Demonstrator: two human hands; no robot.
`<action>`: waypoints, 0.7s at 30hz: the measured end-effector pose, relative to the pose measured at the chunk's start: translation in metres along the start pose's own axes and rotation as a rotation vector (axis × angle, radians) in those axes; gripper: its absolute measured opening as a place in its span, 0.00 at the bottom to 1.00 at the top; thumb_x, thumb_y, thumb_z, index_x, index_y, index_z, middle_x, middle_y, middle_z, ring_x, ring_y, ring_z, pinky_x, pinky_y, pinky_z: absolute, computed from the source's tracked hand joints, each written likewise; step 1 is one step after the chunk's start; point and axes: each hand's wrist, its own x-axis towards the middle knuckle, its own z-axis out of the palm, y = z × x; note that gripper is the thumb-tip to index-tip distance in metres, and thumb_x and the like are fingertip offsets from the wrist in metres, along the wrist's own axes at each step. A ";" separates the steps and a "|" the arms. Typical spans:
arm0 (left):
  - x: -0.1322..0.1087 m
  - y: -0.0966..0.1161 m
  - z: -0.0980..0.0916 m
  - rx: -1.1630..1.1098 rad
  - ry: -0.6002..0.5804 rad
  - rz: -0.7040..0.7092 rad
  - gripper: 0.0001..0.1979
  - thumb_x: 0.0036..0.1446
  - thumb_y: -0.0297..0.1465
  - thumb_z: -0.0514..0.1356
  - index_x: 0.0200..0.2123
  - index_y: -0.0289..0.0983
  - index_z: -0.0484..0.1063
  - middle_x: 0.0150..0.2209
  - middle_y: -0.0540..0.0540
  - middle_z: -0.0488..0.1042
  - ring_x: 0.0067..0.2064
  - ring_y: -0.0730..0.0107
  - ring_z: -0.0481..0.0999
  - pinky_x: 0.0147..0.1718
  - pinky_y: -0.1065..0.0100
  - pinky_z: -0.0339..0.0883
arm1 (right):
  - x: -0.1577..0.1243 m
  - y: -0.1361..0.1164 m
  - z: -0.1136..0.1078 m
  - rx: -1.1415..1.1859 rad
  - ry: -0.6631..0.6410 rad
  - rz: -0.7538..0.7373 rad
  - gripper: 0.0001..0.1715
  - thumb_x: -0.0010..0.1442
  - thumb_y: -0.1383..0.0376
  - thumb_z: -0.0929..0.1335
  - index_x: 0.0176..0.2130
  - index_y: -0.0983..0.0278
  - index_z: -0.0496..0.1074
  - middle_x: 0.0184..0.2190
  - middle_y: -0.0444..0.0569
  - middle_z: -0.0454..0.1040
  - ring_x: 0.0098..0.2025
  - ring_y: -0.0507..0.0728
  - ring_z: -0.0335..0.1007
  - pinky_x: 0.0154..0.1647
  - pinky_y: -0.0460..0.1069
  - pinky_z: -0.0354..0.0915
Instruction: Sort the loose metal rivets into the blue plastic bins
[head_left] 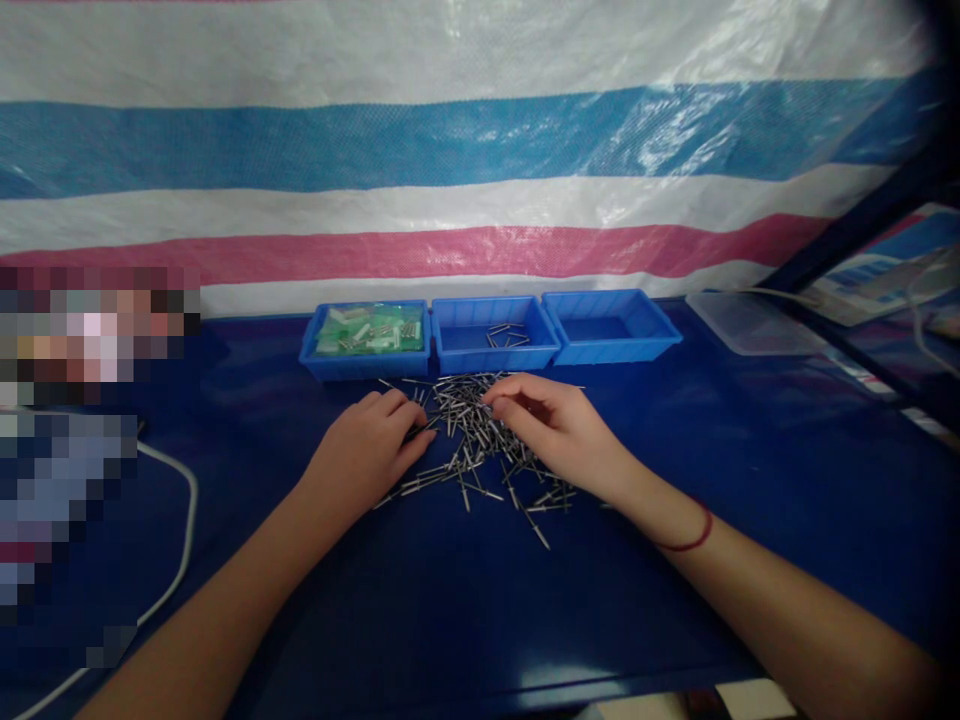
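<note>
Dozens of metal pins (469,440) lie heaped on the table (712,470) before three blue bins (495,362). The left hand (371,445) rests curled on them, the right hand (551,425) pinches narrowly; whether either holds one cannot be told. Picking singly with fingertips likely avoids scattering.

Loose heap of thin silvery pins (472,455), flat on blue tabletop (450,600)
</note>
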 end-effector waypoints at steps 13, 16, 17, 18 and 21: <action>-0.001 0.011 -0.006 -0.333 0.103 -0.066 0.08 0.65 0.32 0.51 0.38 0.36 0.69 0.36 0.46 0.72 0.37 0.67 0.71 0.37 0.67 0.63 | -0.005 -0.002 0.008 -0.115 -0.032 -0.111 0.06 0.59 0.66 0.67 0.36 0.64 0.75 0.30 0.46 0.75 0.27 0.50 0.66 0.28 0.46 0.61; -0.002 0.026 -0.007 -0.520 0.130 -0.099 0.08 0.65 0.32 0.51 0.37 0.37 0.68 0.32 0.49 0.71 0.33 0.70 0.70 0.34 0.70 0.63 | -0.009 -0.006 0.014 -0.088 0.006 -0.094 0.06 0.58 0.63 0.69 0.35 0.64 0.74 0.28 0.45 0.74 0.25 0.50 0.64 0.26 0.46 0.60; -0.002 0.030 -0.007 -0.551 0.140 -0.095 0.07 0.65 0.32 0.52 0.36 0.37 0.68 0.32 0.49 0.71 0.33 0.71 0.70 0.34 0.70 0.63 | -0.010 -0.007 0.015 -0.065 0.016 -0.087 0.07 0.58 0.62 0.69 0.34 0.64 0.74 0.27 0.45 0.73 0.25 0.50 0.64 0.26 0.46 0.60; -0.003 0.034 -0.007 -0.571 0.142 -0.097 0.07 0.65 0.32 0.52 0.37 0.37 0.68 0.32 0.49 0.71 0.32 0.71 0.70 0.33 0.70 0.63 | -0.011 -0.007 0.016 -0.038 0.024 -0.081 0.08 0.59 0.61 0.69 0.33 0.64 0.73 0.27 0.45 0.73 0.25 0.50 0.64 0.26 0.46 0.60; -0.004 0.038 -0.005 -0.590 0.147 -0.103 0.07 0.65 0.32 0.52 0.37 0.38 0.68 0.32 0.49 0.71 0.32 0.71 0.70 0.34 0.70 0.63 | -0.013 -0.009 0.018 0.028 0.046 -0.069 0.09 0.59 0.60 0.68 0.31 0.64 0.71 0.26 0.45 0.71 0.25 0.50 0.63 0.25 0.46 0.60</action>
